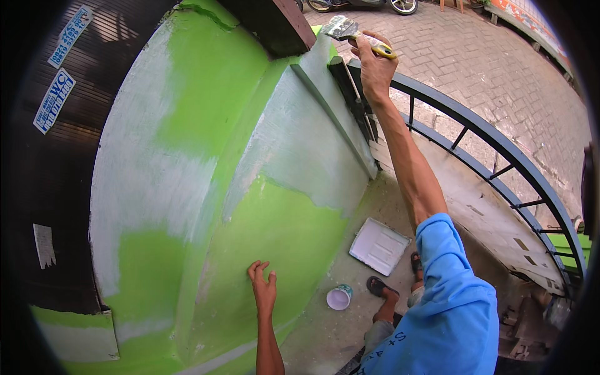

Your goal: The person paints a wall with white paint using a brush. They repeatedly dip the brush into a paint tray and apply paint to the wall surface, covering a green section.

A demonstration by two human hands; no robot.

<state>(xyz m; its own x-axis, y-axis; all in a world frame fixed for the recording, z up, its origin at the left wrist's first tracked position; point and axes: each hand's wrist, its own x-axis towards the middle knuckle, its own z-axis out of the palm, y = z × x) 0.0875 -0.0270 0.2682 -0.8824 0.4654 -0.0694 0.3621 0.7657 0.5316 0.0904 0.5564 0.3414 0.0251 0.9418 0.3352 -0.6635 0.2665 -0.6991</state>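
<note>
My right hand [377, 70] grips the yellow handle of a flat paintbrush [342, 28] at the top of the view. Its bristles carry whitish paint and are close to the narrow wall end [318, 47], though whether they touch cannot be told. My left hand [263, 286] holds nothing; its fingers are loosely bent and apart, in front of the green wall [276, 229]. Thin whitish-grey paint [304, 136] covers the upper part of this wall face and patches [154, 183] of the adjoining face. Bright green still shows between the pale areas.
On the concrete floor [318, 337] stand a white paint tray [379, 246] and a small tub of pale paint [339, 297], near my sandalled foot [382, 286]. A curved metal railing [497, 131] runs along the right. Beyond it lies a paved street [492, 61] with a motorcycle [361, 3].
</note>
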